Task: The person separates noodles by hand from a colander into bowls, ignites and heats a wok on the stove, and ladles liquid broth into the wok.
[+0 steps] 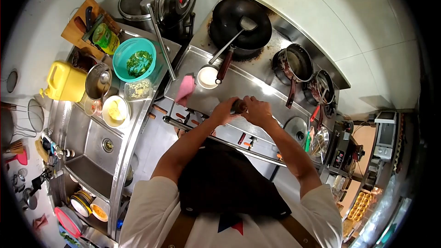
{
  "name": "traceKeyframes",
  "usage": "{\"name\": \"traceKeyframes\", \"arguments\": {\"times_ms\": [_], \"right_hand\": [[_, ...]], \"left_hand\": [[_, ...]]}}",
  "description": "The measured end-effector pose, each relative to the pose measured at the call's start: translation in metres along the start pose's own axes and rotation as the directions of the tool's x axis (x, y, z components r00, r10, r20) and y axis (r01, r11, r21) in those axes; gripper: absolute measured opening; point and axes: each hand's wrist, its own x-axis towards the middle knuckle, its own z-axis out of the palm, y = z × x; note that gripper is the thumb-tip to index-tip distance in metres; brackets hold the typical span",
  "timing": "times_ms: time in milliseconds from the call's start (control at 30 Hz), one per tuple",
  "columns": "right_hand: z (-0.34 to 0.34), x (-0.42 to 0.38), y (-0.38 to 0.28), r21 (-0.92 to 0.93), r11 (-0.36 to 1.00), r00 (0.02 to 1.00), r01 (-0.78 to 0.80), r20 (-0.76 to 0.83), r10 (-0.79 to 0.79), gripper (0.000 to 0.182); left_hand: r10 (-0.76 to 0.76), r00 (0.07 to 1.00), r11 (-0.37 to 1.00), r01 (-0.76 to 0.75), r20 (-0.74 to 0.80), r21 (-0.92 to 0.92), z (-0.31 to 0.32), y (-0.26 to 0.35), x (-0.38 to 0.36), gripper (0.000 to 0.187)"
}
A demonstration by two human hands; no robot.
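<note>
Both hands meet over the front edge of the steel stove counter point(266, 93). My left hand point(223, 111) is closed around one side of a small dark jar point(239, 106). From the other side, the fingers of my right hand point(258, 111) are wrapped round its upper part. The jar's contents and label cannot be made out. Just beyond the hands stands a white bowl point(207, 77) with white contents, and a pink cloth point(185, 90) lies to its left. A black wok point(241, 24) holding a metal spatula point(248, 24) sits on the stove behind.
Two pans point(292, 63) point(318, 87) and a glass lid point(296, 130) are to the right. At the left are a teal bowl of chopped greens point(134, 59), a yellow jug point(64, 81), a bowl with yellow food point(115, 111) and a sink point(98, 144). A large pot point(140, 0) stands behind.
</note>
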Motion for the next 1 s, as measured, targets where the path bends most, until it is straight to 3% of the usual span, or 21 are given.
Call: {"name": "traceKeyframes", "arguments": {"times_ms": [33,100,267,400,467,533,667,733,767,833,1000], "right_hand": [[0.006,0.001,0.003,0.017,0.996,0.992,0.083,-0.092,-0.082,0.041],[0.012,0.006,0.006,0.015,0.996,0.991,0.084,-0.101,-0.082,0.041],[0.016,0.013,0.001,0.053,0.993,0.990,0.108,-0.092,-0.103,0.037],[0.035,0.017,0.006,0.124,0.985,0.965,0.122,-0.248,-0.089,0.036],[0.036,0.019,0.006,0.106,0.990,0.976,0.097,-0.205,-0.074,0.037],[0.033,0.018,0.004,0.124,0.992,0.992,0.016,-0.128,0.000,0.041],[0.026,0.011,0.007,0.140,0.990,0.991,0.035,-0.133,-0.016,0.045],[0.016,-0.003,0.004,0.126,0.982,0.953,0.140,-0.288,-0.099,0.049],[0.015,-0.007,0.004,0.126,0.980,0.952,0.151,-0.286,-0.109,0.049],[0.011,-0.014,0.003,0.301,0.927,0.902,0.225,-0.423,-0.081,0.051],[0.001,-0.025,-0.007,0.538,0.806,0.906,0.245,-0.422,0.006,0.048]], "left_hand": [[0.000,1.000,1.000,0.000,-0.001,0.004,0.002,-0.002,-0.001,0.070],[0.080,0.995,0.997,-0.081,-0.055,-0.006,0.003,-0.005,-0.001,0.071],[0.040,0.994,0.999,-0.042,-0.102,-0.015,0.014,-0.007,-0.005,0.072],[0.030,0.984,0.998,-0.041,-0.176,-0.055,0.021,-0.004,-0.008,0.067],[-0.071,0.975,0.997,0.072,-0.211,-0.004,0.025,0.008,-0.007,0.061],[-0.050,0.957,0.998,0.055,-0.286,0.007,0.033,0.010,-0.005,0.059],[-0.074,0.930,0.997,0.082,-0.360,0.009,0.030,0.022,-0.010,0.059],[-0.058,0.923,0.998,0.062,-0.380,-0.003,0.031,0.019,-0.011,0.062],[-0.065,0.920,0.998,0.070,-0.386,0.000,0.034,0.015,-0.013,0.062],[-0.158,0.902,0.987,0.133,-0.401,-0.091,0.031,0.014,-0.023,0.064],[-0.264,0.844,0.963,0.203,-0.468,-0.178,-0.007,0.023,-0.057,0.066]]}}
